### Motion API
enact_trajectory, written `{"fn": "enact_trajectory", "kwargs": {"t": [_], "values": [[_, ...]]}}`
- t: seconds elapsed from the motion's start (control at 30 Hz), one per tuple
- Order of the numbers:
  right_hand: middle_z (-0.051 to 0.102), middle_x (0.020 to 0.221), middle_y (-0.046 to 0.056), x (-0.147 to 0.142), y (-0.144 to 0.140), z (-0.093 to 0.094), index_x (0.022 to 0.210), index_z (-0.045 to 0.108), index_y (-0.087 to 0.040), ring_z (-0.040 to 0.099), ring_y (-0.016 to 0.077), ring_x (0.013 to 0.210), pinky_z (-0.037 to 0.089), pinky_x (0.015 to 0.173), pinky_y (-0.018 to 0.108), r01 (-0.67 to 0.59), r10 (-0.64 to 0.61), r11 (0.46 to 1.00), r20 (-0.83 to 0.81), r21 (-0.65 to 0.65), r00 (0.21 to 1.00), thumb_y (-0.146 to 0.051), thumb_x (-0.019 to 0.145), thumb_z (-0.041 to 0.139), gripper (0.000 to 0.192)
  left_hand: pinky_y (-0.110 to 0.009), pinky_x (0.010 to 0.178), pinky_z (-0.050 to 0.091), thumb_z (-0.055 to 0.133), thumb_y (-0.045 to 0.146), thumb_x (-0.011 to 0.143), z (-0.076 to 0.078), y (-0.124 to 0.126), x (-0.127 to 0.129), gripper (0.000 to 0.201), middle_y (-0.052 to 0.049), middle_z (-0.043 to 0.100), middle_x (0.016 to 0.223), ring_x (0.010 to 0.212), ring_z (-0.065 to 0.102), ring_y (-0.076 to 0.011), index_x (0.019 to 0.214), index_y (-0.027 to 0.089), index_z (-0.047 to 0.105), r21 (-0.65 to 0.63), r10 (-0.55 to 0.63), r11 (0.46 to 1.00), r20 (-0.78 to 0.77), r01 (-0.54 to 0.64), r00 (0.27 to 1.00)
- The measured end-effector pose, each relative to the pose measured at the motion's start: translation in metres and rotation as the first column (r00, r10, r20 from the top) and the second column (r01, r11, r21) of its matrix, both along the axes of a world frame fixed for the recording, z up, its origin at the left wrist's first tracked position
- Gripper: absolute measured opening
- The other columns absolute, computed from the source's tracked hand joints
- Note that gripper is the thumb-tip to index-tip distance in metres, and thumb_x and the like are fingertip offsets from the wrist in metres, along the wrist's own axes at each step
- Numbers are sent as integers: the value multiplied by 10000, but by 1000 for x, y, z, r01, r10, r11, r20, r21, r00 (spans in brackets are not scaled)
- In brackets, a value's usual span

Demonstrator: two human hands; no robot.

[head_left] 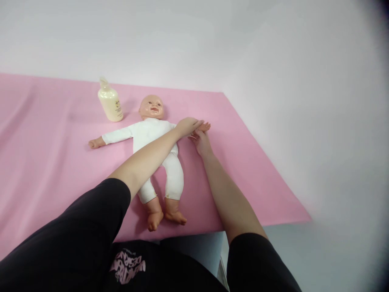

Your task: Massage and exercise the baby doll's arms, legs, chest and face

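Observation:
A baby doll [146,132] with a white cloth body lies on its back, head toward the wall and feet toward me. My left hand [189,126] reaches across its body and is wrapped over the doll's arm on the right side, near the wrist. From below, my right hand [203,142] grips the same arm by the wrist, thumb and fingers closed round it. The doll's small hand [205,127] sticks out past my fingers. Its other arm [117,136] stretches out to the left, untouched.
A pump bottle [111,103] of pale yellow liquid stands left of the doll's head. Pink cloth [243,182] covers the table, with folds at the left. The table's right edge slants toward me, and a white wall [182,40] rises behind.

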State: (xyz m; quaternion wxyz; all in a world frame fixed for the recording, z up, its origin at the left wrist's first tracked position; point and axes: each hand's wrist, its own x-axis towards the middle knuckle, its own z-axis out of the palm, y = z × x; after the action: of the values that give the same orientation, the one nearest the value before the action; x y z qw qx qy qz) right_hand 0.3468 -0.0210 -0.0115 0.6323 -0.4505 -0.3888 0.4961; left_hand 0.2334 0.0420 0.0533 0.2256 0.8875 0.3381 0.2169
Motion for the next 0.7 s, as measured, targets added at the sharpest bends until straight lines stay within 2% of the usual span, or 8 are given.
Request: {"fn": "enact_trajectory", "kwargs": {"t": [0.13, 0.23, 0.33, 0.43, 0.53, 0.63, 0.7], "values": [[713, 1314, 0, 0, 0, -1, 1477, 479, -394, 710, 189, 1050, 606, 842, 344, -4, 4, 1000, -6, 1, 1000, -478, 786, 765, 753, -305, 825, 429, 273, 451, 1089, 2, -3, -1, 626, -137, 761, 977, 849, 633, -198, 974, 108, 784, 8, 42, 999, -31, -42, 999], [666, 1412, 21, -2, 0, 1, 1484, 465, -409, 715, 212, 1087, 616, 835, 369, 14, -14, 1000, -9, 2, 1000, -640, 781, 758, 795, -278, 865, 446, 251, 489, 1092, 5, -7, -2, 651, -127, 766, 1011, 912, 645, -193, 1039, 106, 775, -72, 39, 997, 29, -37, 999], [662, 1406, 76, -3, 2, 1, 1423, 535, -358, 711, 247, 1116, 620, 818, 393, 48, -48, 999, -19, -2, 999, -842, 771, 641, 818, -263, 872, 457, 258, 557, 1075, 6, -11, -3, 670, -107, 764, 1005, 936, 644, -193, 1061, 114, 759, -155, 7, 988, 77, 5, 997], [684, 1339, 102, -3, 6, 0, 1346, 604, -318, 710, 251, 1086, 618, 823, 396, 81, -81, 997, -26, -15, 996, -882, 769, 593, 807, -276, 795, 460, 337, 599, 1033, 5, -13, -4, 627, -91, 749, 949, 866, 640, -193, 1017, 127, 750, -206, -32, 978, 70, 46, 997], [684, 1319, 84, 0, 10, -2, 1380, 592, -351, 703, 242, 1067, 609, 819, 390, 91, -92, 995, -26, -34, 995, -902, 777, 538, 819, -287, 703, 434, 473, 641, 953, 1, -11, -3, 561, -73, 722, 923, 794, 626, -188, 989, 145, 730, -243, -53, 968, 66, 68, 996], [648, 1397, 64, 3, 13, -5, 1448, 553, -398, 690, 251, 1116, 601, 812, 400, 75, -76, 997, -29, -26, 997, -984, 772, 353, 916, -293, 699, 414, 589, 648, 870, -1, -6, -1, 519, -58, 699, 923, 796, 614, -193, 994, 157, 704, -202, -50, 978, 22, 53, 999], [609, 1467, 50, 4, 14, -6, 1476, 537, -420, 681, 264, 1156, 599, 818, 416, 60, -61, 998, -35, -9, 998, -1002, 768, 296, 947, -299, 715, 405, 646, 637, 823, -1, -4, -1, 507, -48, 685, 911, 805, 605, -201, 999, 163, 695, -159, -58, 986, -24, 54, 998]]}}
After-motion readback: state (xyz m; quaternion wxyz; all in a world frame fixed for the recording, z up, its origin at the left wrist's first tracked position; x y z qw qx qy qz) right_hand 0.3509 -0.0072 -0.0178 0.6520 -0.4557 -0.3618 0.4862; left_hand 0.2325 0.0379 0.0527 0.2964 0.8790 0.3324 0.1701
